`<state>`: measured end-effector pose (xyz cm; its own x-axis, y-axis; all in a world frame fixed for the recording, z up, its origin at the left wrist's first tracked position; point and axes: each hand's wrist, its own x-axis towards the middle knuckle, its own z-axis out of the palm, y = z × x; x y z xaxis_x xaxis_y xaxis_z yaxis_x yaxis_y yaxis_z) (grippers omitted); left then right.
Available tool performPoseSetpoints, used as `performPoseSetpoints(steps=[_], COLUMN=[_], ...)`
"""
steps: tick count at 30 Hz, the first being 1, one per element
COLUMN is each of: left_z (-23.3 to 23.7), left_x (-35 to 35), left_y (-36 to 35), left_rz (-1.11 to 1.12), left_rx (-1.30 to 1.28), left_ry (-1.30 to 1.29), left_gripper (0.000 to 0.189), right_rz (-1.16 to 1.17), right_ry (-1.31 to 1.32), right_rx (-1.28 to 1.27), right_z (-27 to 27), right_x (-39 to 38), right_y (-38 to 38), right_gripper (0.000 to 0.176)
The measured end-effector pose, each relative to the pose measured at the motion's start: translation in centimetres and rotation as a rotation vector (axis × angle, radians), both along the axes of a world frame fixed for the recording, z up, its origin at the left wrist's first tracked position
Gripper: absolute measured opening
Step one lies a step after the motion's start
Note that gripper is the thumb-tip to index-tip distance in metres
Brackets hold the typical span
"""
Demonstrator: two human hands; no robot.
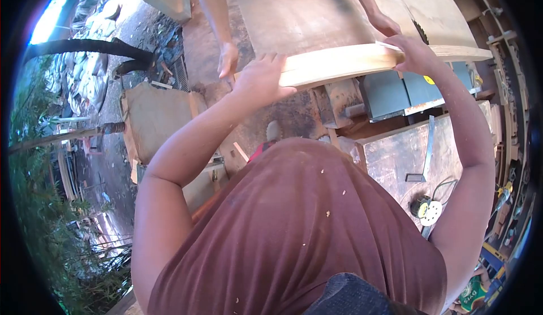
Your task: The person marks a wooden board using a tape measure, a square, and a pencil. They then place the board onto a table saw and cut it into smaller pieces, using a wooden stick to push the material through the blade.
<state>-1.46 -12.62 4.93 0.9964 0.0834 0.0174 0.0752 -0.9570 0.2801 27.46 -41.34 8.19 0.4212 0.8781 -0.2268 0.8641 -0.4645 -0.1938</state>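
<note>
A pale wooden board (339, 65) spans the space between my hands, just in front of the near edge of a worn wooden work table (294, 18). My left hand (263, 80) is wrapped round its left end, the fingers over the top. At the other end my right hand (416, 54) grips the board, with its fingertips partly hidden. Just beyond my right hand, a toothed saw blade (420, 31) stands up through a slot in the table top.
Across the table are a co-worker's hands (228, 60), one close to each of mine. A wooden strip (464, 52) lies along the table's right front edge. Lower right, a sander (431, 212) and a metal try square (428, 151) rest on a side bench (390, 156).
</note>
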Motion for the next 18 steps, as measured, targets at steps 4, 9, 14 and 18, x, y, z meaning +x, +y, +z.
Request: performPoseSetpoints(steps=[4, 9, 14, 18], left_z=[-0.4, -1.1, -1.3, -1.2], left_x=[0.8, 0.7, 0.6, 0.8], left_y=[-0.1, 0.3, 0.4, 0.5], left_rz=[-0.057, -0.07, -0.08, -0.078], left_rx=[0.063, 0.04, 0.031, 0.008], left_ry=[-0.008, 0.008, -0.039, -0.029], left_gripper=[0.06, 0.061, 0.064, 0.065], right_rz=[0.041, 0.01, 0.08, -0.137], right_ry=[-0.015, -0.055, 0.057, 0.731], right_rx=[0.021, -0.045, 0.225, 0.819], right_z=[-0.2, 0.3, 1.3, 1.6], right_x=[0.2, -0.4, -1.3, -9.5], right_y=[-0.3, 0.4, 1.5, 7.7], right_gripper=[0.071, 0.073, 0.051, 0.04])
